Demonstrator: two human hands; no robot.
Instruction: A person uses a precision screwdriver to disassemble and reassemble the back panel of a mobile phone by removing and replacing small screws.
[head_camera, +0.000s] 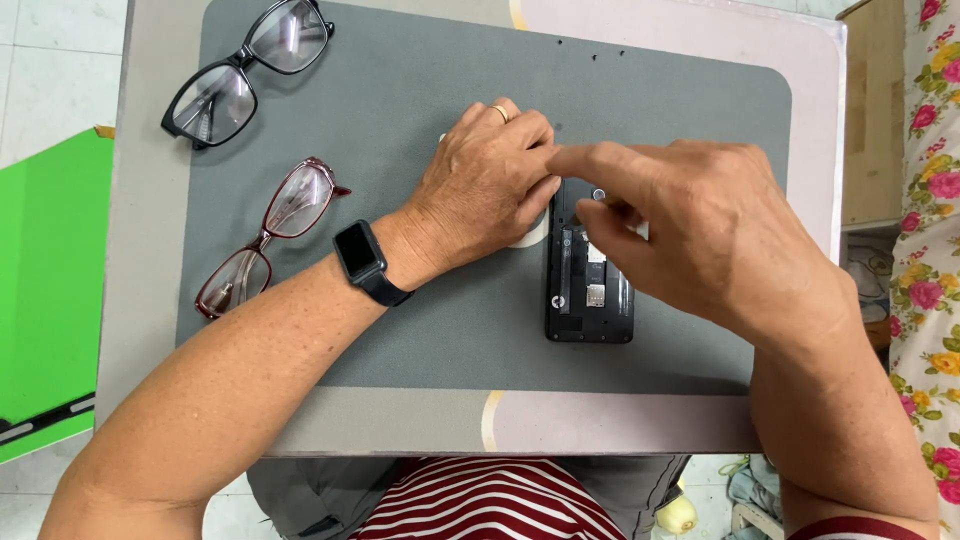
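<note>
- Opened phone (588, 300): black, rear cover off, inner slots and plates showing; lies flat and lengthwise right of centre on the mat, near its front edge. Face-down placement gives both hands access to the open back.
- Left hand (487, 190): ring on one finger, smartwatch (360, 255) at the wrist. Palm down beside the phone's upper left corner, fingertips touching its edge, seemingly to steady the body. It covers a small white rounded object (530, 237), of which only a sliver shows; whether the grip is closed on it cannot be told.
- Right hand (700, 225): reaches across the phone's upper half from the right, index finger extended toward the left hand, thumb tucked below over the interior. Grip narrow, pinch-like; whether anything is caught in it is hidden.
- Grey mat (400, 330): soft-looking rectangle with rounded corners, covering most of the bench (150, 300); likely there to keep parts from sliding.
- Black-framed glasses (245, 70): unfolded, at the mat's far left corner, well apart from the hands.
- Dark red-framed glasses (268, 235): unfolded, on the mat's left edge, near the left forearm, out of the working area.
</note>
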